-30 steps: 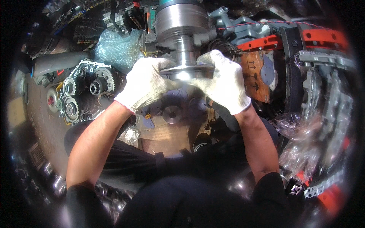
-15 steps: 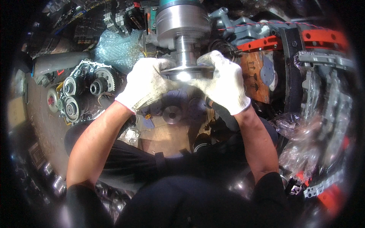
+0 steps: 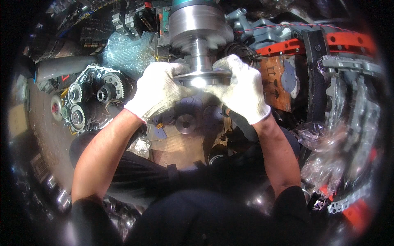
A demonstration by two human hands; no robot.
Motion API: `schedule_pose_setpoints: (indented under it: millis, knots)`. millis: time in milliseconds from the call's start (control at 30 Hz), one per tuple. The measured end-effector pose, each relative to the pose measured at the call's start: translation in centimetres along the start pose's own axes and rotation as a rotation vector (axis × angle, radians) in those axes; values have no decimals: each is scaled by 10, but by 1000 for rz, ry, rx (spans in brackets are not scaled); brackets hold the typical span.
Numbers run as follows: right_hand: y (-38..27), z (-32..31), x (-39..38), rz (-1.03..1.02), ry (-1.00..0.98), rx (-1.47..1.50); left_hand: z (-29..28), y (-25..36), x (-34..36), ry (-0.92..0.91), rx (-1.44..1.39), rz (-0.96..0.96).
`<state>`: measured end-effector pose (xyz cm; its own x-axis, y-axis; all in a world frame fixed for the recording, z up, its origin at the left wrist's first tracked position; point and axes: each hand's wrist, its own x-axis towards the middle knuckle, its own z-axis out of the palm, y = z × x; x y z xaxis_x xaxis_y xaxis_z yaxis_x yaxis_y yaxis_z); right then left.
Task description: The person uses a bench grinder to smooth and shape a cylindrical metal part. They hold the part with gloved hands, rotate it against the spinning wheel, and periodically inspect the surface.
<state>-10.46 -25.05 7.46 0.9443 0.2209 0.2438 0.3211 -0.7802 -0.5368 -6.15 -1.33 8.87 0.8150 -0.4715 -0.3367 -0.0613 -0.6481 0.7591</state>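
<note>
Both my hands wear white knit gloves and grip opposite edges of a shiny metal disc (image 3: 201,77). My left hand (image 3: 158,88) has its fingers closed round the left rim, my right hand (image 3: 242,88) round the right rim. The disc sits at the near end of a steel shaft (image 3: 201,53), against or on it; the exact fit I cannot tell. Beyond, the shaft runs into a large steel cylinder (image 3: 197,22) with a green housing (image 3: 193,2) at the top edge. Some fingertips are hidden behind the disc.
On the left lies an open gear casing (image 3: 96,96) with several gears, near bubble wrap (image 3: 127,51). A small metal disc (image 3: 185,124) lies on cardboard (image 3: 180,149) below my hands. A cardboard box (image 3: 276,82), a red perforated bar (image 3: 283,47) and plastic-wrapped metal parts (image 3: 344,119) are on the right.
</note>
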Motion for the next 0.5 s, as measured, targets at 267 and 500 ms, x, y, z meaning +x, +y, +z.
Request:
schedule_pose_setpoints:
  millis: [267,500]
  knots:
    - [0,-2,0,14,-18,-2,-1,1,-1,-2,-20,-7]
    - [-2,-1,0,27,-9,2,0,1,-1,1,-4,-23]
